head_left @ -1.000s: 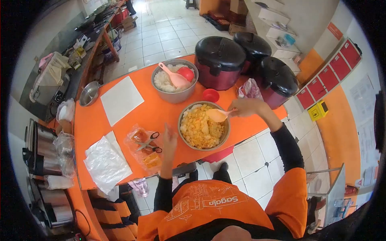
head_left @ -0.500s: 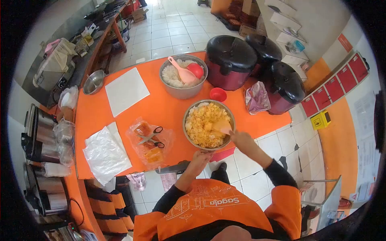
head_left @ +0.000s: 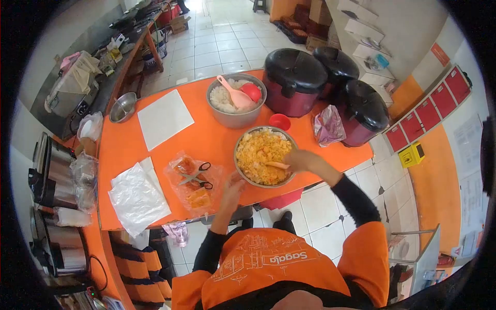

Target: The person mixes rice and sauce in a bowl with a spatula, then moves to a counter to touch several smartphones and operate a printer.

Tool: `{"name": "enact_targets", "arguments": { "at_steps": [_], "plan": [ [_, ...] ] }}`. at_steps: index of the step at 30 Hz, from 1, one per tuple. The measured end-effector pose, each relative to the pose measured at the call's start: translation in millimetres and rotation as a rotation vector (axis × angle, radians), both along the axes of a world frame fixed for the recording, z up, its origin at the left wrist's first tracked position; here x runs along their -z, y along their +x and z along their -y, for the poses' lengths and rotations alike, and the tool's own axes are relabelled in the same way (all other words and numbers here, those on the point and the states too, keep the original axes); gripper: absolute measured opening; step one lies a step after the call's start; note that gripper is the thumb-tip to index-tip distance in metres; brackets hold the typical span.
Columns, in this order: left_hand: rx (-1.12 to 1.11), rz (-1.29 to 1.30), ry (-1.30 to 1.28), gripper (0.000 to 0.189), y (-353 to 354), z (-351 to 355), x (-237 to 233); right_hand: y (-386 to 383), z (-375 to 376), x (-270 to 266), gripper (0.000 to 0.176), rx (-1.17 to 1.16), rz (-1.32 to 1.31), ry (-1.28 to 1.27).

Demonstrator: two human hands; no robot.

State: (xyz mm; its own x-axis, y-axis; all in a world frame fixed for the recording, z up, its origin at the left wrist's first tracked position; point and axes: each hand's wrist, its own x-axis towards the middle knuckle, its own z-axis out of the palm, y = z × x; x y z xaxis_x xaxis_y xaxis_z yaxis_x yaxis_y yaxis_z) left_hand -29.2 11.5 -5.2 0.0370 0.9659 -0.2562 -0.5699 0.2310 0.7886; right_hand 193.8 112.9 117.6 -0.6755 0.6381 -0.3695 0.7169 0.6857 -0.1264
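A metal bowl (head_left: pixel 241 172) of yellow-coated rice (head_left: pixel 261 150) stands near the front edge of the orange table (head_left: pixel 206 135). My right hand (head_left: pixel 305 161) is closed round the handle of a pale paddle (head_left: pixel 277 165), whose blade lies in the rice. Beside the bowl's lower left rim is my left hand (head_left: pixel 233 189); its fingers are blurred, and whether they touch the bowl is unclear. Behind stands a pot (head_left: pixel 235 120) of white rice with a pink paddle (head_left: pixel 237 97) and a red cup (head_left: pixel 251 92) in it. Another red bowl (head_left: pixel 279 122) sits between them.
Dark rice cookers (head_left: pixel 292 98) and a crumpled foil bag (head_left: pixel 329 125) stand at the right. On the left lie scissors (head_left: pixel 194 178) on a plastic packet (head_left: pixel 199 199), white plastic bags (head_left: pixel 137 196), a white sheet (head_left: pixel 164 119) and a metal bowl (head_left: pixel 123 107).
The paddle has moved lower in the bowl and turned, its blade deeper in the rice. My left hand has shifted left and up along the bowl's side.
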Motion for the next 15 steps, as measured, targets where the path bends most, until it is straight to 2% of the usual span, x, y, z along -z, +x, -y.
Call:
{"name": "enact_targets", "arguments": {
  "at_steps": [1, 2, 4, 7, 11, 13, 15],
  "plan": [
    [-0.085, -0.024, 0.054, 0.032, 10, 3, 1, -1, -4, -26, 0.017, -0.039, 0.113, 0.015],
    [-0.092, -0.023, 0.059, 0.032, 19, 6, -3, -1, -10, -41, 0.017, -0.046, 0.114, 0.020],
    [-0.192, -0.001, -0.127, 0.041, 40, 17, -14, -1, -22, -62, 0.016, -0.070, 0.187, 0.140],
    [-0.275, -0.003, -0.097, 0.049, 64, 19, 0, -25, -41, -84, 0.013, -0.096, 0.148, 0.267],
    [-0.299, 0.038, -0.071, 0.042, 64, 17, 14, -43, -53, -9, 0.022, -0.092, 0.261, 0.395],
    [-0.263, -0.028, -0.068, 0.043, 61, 16, 16, -31, -28, 32, 0.038, -0.224, -0.132, 0.544],
    [-0.277, -0.033, -0.078, 0.042, 63, 16, 9, -33, 9, 3, 0.047, -0.037, 0.040, 0.324]
  ]
}}
